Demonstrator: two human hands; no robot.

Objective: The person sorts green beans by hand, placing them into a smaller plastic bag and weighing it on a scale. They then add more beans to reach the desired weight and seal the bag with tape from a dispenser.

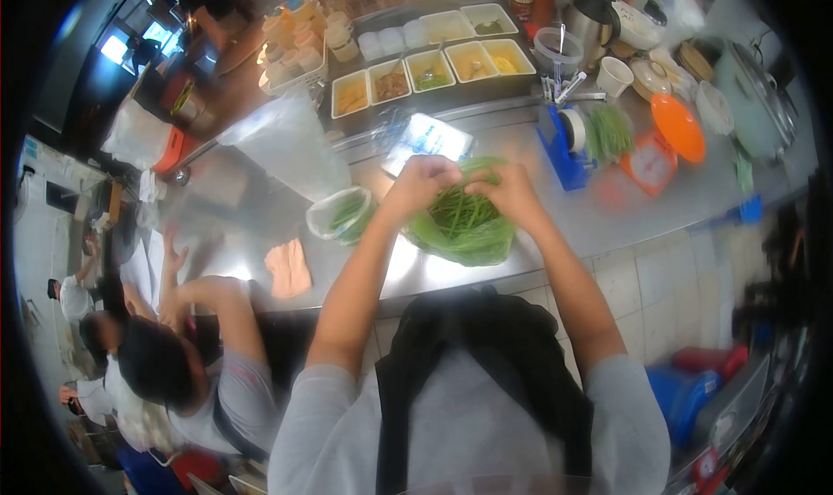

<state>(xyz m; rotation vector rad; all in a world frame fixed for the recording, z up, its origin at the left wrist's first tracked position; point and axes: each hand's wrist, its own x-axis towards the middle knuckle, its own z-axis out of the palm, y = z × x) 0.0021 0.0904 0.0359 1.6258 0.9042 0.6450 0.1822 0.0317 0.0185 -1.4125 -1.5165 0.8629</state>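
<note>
A green plastic bag (475, 250) stands on the steel counter in front of me, filled with long, thin green vegetable stalks (458, 210). My left hand (423, 184) has its fingers closed in a pinch at the far rim of the bag. My right hand (508, 191) pinches the same rim from the other side, close to the left. Parts of the fingertips are hidden by the hands and the plastic. Left of the bag sits a small clear bag (349, 214) with cut green pieces. Behind my hands lies a white packet with blue print (429, 139).
A blue tape dispenser (562, 152), a bundle of green stalks (611, 129) and an orange scale (649, 162) stand on the right. Food trays (392, 91) line the back. A peach cloth (287, 268) lies left, near a co-worker (227, 369) at the counter.
</note>
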